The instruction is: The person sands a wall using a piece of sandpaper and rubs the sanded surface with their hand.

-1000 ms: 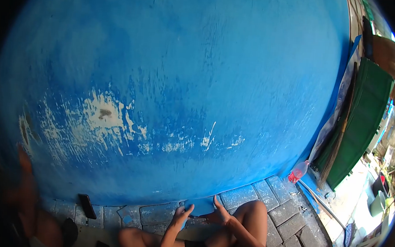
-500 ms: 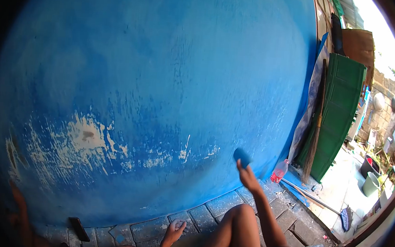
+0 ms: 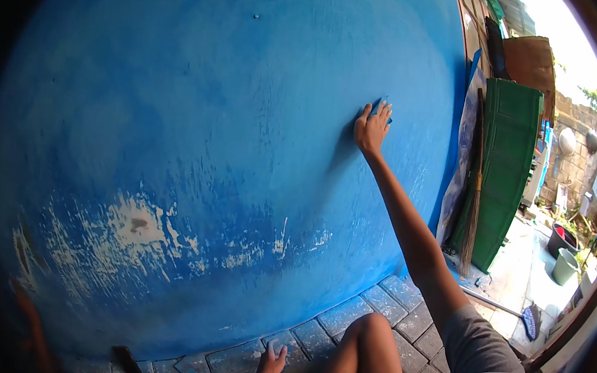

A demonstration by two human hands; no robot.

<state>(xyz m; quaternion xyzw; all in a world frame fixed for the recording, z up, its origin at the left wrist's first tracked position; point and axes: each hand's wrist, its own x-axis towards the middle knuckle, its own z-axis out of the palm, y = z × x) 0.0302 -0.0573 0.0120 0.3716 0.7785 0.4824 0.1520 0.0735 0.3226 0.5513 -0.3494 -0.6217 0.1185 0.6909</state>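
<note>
My right hand point(image 3: 372, 127) is raised at the end of my outstretched arm and presses a blue sheet point(image 3: 384, 108) against the blue wall point(image 3: 276, 110). Its fingers lie over the sheet, which shows at their edges. Low in the view, my left hand point(image 3: 271, 362) is near my bent knee, above the paving, its fingers curled round a small pale piece point(image 3: 277, 346) that I cannot make out. White and grey bare patches point(image 3: 135, 226) show on the lower left of the wall, with smaller scraped marks to their right.
A person's arm point(image 3: 34, 324) is at the far left, near a dark phone point(image 3: 127, 362) on the paving point(image 3: 338, 317). At the right stand a green panel point(image 3: 504, 172), a stick broom point(image 3: 473, 211), a brush point(image 3: 530, 321) with a long handle and buckets point(image 3: 565, 266).
My right hand has parted from my left and risen with the blue sheet, first to the lower right of the wall, then higher up. The view has shifted, and my arm now covers the pink bottle.
</note>
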